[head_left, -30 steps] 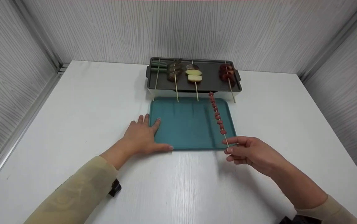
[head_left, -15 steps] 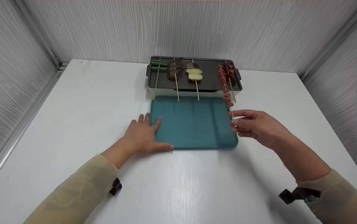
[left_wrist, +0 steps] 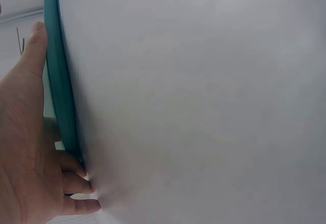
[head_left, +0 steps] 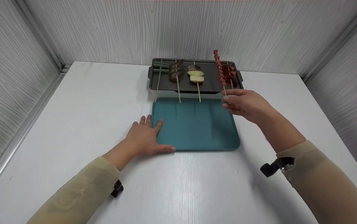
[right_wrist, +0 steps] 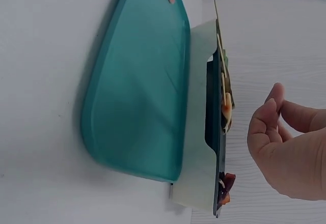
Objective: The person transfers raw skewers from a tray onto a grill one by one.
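My right hand [head_left: 247, 104] pinches the bare stick end of a skewer [head_left: 219, 70] strung with small red pieces. Its tip points away from me, above the right part of a dark grill plate [head_left: 209, 82]. In the right wrist view that skewer is hidden behind the fingers of my right hand [right_wrist: 288, 147]. My left hand [head_left: 142, 137] lies spread at the left front corner of a teal tray [head_left: 194, 130]. The left wrist view has the thumb along the tray's rim [left_wrist: 63, 91] and the other fingertips down on the white table.
On the grill plate lie several skewers: green pieces [head_left: 160, 66] at left, brown pieces [head_left: 175, 73], pale slices [head_left: 196, 76], dark red pieces [head_left: 229, 74] at right. Their sticks jut over the front edge. The plate sits on a white base [right_wrist: 196, 178] behind the tray.
My right hand has carried the red-piece skewer from the tray's front right corner away from me to over the grill plate, lastly drifting left. My left hand has stayed put.
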Motion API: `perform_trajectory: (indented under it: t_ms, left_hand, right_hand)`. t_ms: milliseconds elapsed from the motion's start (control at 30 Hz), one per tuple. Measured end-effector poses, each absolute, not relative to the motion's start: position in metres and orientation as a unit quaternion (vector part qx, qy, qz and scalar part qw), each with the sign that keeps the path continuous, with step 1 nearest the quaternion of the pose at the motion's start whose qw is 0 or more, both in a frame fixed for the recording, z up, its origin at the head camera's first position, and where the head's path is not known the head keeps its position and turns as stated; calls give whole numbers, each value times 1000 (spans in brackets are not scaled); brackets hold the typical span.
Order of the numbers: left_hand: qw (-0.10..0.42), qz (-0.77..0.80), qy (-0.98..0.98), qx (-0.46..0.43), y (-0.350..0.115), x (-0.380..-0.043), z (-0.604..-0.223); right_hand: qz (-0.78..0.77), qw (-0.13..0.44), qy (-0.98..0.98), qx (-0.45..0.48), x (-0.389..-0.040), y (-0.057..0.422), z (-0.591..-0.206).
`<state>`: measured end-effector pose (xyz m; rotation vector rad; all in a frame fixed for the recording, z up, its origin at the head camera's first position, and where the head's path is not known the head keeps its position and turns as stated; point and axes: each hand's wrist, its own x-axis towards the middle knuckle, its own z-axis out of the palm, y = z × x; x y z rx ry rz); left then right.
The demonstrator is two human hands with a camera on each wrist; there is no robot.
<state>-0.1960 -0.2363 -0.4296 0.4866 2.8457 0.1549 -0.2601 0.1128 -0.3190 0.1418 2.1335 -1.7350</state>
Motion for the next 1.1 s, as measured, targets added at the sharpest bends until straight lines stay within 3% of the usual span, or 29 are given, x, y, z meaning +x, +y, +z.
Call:
perform_trajectory:
  t_ms: [333, 1100]
  left_hand:
    - [118, 55, 976, 175, -231, -193, -427]
    - [136, 48, 973, 178, -227, -196, -428]
  right_hand:
    - [-717, 215, 654, 105, -281, 101, -335]
    - [-681, 187, 694, 140, -296, 97, -358]
